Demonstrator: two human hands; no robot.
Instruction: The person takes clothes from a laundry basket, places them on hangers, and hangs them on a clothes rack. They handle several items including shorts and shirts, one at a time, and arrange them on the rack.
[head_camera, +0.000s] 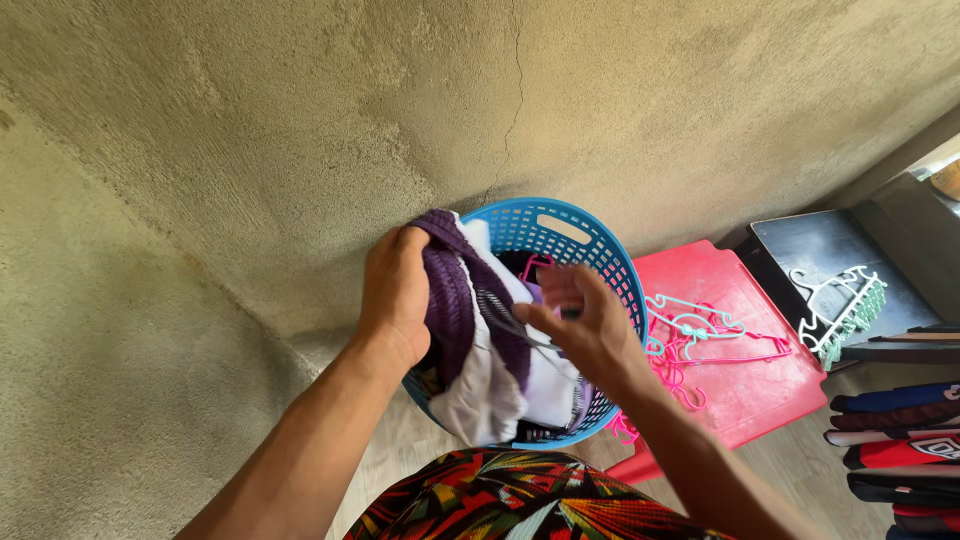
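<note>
Blue plastic basket (600, 235): round, slotted wall w/ handle cut-out, on floor by rough plastered wall (300, 100); full of clothes.
Head view, L hand (395, 295): closed over top of purple ribbed garment (455, 300), fingers curled on its upper edge, lifting it at basket's left rim.
Purple garment: hangs over rim, partly in basket, partly out; touches white cloth.
White cloth (490, 395): bunched under & beside purple piece, drapes over near rim.
R hand (590, 320): over basket centre, fingers pinched narrow on a thin dark strand or strap (515, 325) running to the clothes; exact item can't tell.
Red plastic stool (745, 390): just right of basket, flat top.
Hangers, pink & pale teal (700, 335): loose heap on red top, some hooked over its near edge.
White clip hanger w/ green pegs (840, 310): on dark surface farther right.
Folded clothes stack (900, 440): far right edge, dark blue, red, black.
Patterned fabric (500, 500): red, green, black print at bottom, on the person.
</note>
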